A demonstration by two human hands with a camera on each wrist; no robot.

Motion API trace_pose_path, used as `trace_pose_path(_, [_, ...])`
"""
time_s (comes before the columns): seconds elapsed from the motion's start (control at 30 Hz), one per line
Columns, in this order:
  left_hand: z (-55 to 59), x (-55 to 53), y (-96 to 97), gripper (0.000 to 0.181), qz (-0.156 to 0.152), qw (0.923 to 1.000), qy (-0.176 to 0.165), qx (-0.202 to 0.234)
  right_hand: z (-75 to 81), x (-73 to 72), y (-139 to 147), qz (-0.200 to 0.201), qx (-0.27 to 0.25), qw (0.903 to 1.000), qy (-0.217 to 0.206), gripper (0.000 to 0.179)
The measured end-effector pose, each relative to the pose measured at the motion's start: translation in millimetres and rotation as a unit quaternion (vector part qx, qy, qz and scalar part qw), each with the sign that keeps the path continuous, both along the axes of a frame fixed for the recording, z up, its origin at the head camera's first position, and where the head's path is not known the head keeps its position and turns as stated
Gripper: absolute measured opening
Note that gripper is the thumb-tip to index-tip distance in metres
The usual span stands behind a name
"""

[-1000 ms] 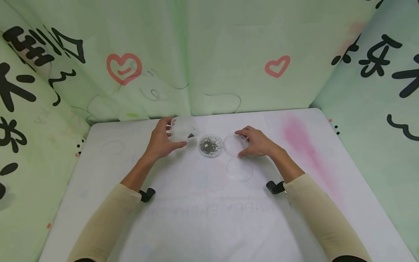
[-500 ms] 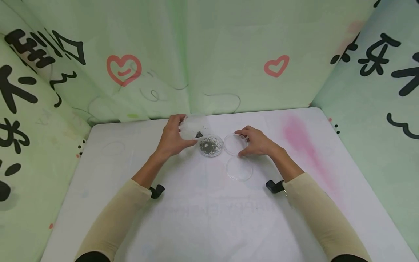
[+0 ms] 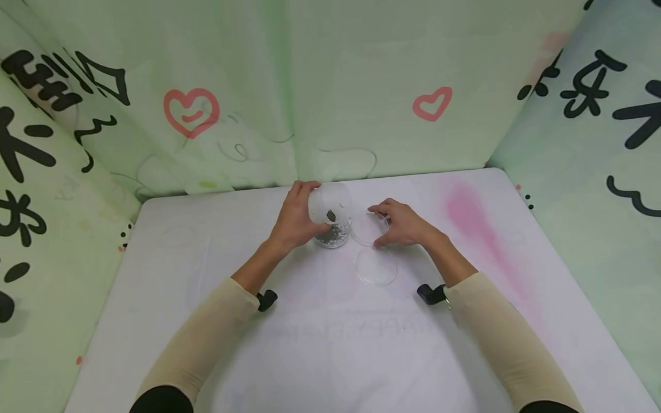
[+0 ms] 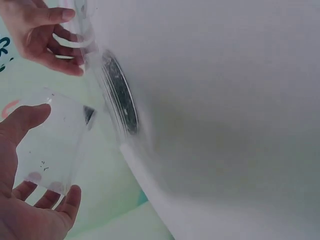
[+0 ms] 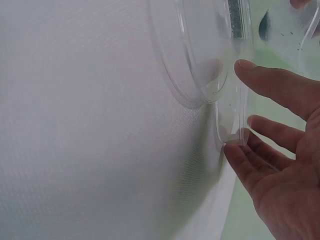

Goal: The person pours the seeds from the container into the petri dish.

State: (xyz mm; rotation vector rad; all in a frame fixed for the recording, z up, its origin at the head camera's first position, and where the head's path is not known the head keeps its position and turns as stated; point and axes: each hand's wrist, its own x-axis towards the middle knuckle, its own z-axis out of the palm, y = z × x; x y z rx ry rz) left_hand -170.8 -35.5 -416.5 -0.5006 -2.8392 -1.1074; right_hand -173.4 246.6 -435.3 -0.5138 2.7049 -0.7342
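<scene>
Main change over the last second: my left hand [image 3: 299,221] has come across to the right. The clear container [image 3: 330,201] it grips was well left of the filled dish [image 3: 333,246]; in the head view it now overlaps that dish's far side. Left wrist view shows a gap, so I read it as held above, not resting on it. Left fingers are grasping the container, thumb on one side, fingertips on the other. Dark clump [image 3: 331,215] sits in its corner, lined up roughly over the dark grains with white flecks [image 3: 338,234]. What it means for the work, my judgement: any tilt from here would likely drop the clump onto those grains, so I'd keep wrist angle tight. My right hand [image 3: 405,225] hasn't moved: fingers and thumb span the rim of a clear dish [image 3: 369,228] just right of the filled one. How hard it's pinching, I can't tell. Second clear dish [image 3: 376,267] lies on the white table [image 3: 320,355], just nearer me. Filled dish hasn't shifted; my left thumb now hides part of it.
</scene>
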Motion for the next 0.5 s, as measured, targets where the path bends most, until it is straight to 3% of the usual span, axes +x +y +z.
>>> trace_pose_path(0.5, [0.5,-0.3,30.4,0.089,-0.035,0.9961,0.053,-0.061,-1.4,0.0,1.1,0.001,-0.011,0.9999,0.004,0.083])
